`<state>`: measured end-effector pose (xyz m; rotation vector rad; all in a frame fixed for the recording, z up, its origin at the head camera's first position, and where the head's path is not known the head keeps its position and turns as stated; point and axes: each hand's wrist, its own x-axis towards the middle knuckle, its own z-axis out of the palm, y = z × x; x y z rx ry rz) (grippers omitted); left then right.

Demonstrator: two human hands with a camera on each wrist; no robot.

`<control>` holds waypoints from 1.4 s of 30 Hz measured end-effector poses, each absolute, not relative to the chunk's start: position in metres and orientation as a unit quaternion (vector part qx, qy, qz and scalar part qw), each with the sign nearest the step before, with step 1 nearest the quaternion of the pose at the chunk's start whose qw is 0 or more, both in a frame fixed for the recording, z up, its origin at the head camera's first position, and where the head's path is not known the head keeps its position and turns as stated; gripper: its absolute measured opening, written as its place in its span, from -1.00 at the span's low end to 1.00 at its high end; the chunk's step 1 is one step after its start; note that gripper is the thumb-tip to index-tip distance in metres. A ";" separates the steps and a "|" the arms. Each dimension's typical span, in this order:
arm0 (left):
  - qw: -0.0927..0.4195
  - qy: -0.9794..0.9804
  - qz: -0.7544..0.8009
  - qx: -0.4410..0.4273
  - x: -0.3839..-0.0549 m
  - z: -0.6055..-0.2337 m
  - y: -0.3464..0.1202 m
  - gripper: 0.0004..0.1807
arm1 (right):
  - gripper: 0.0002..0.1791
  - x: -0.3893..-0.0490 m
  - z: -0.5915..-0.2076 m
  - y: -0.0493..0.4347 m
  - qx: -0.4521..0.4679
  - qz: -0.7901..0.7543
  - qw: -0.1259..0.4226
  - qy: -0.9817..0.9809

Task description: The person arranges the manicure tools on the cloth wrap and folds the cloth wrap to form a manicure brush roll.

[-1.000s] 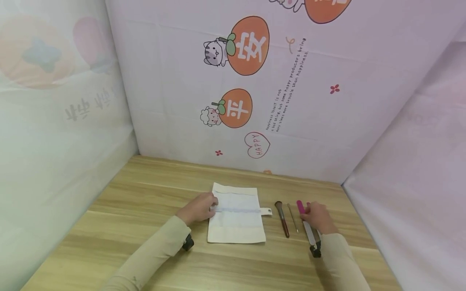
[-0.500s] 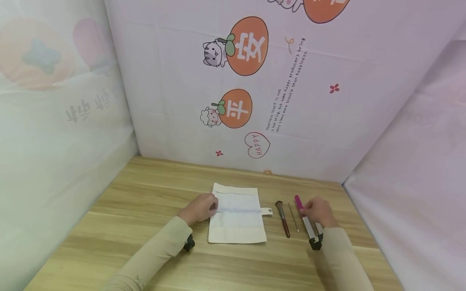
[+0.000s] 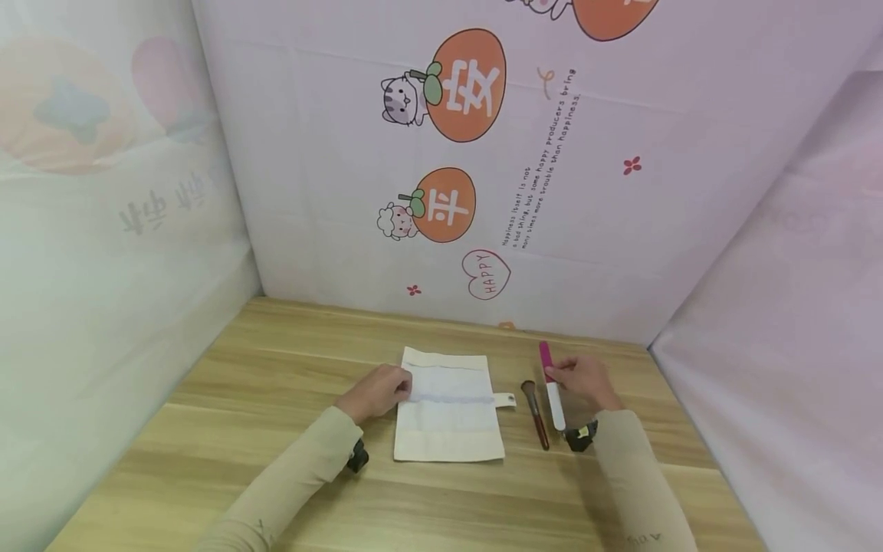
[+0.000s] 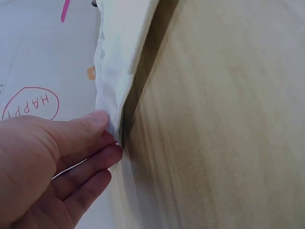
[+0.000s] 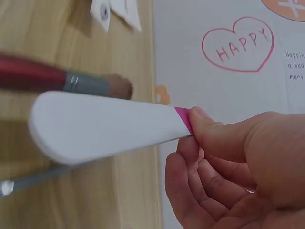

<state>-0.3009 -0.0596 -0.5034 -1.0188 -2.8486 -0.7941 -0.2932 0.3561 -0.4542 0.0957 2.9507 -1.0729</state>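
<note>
- Presently, the left hand [image 3: 375, 392] is pinching the left edge of the pouch [image 3: 451, 420], its thumb lying on top and its fingertips reaching underneath.
- The pouch is lying unfolded on the table [image 3: 241, 414], its strap [image 3: 505, 400] sticking out to the right, toward the brush.
- The right hand [image 3: 585, 378] is gripping the file [image 3: 553, 391] by its pink part, between thumb and fingers.
- The file is hanging over the table, right of the pouch and just beside the brush; its white end is pointing back toward the person, its pink end toward the wall [image 3: 331, 230].
- The brush [image 3: 536, 416] is resting between the pouch and the file, its bristles facing the wall.
- Below the file, a rod [image 5: 35, 180] is showing partly in the right wrist view.
- Both arms are wearing beige sleeves [image 3: 638, 475], and a dark camera [image 3: 581, 435] is sitting at each wrist.
</note>
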 end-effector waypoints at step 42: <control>-0.024 -0.916 -0.243 -0.317 -0.304 -0.491 -0.069 -0.78 | -0.85 -0.381 -0.501 0.106 0.059 -0.581 -0.038 0.811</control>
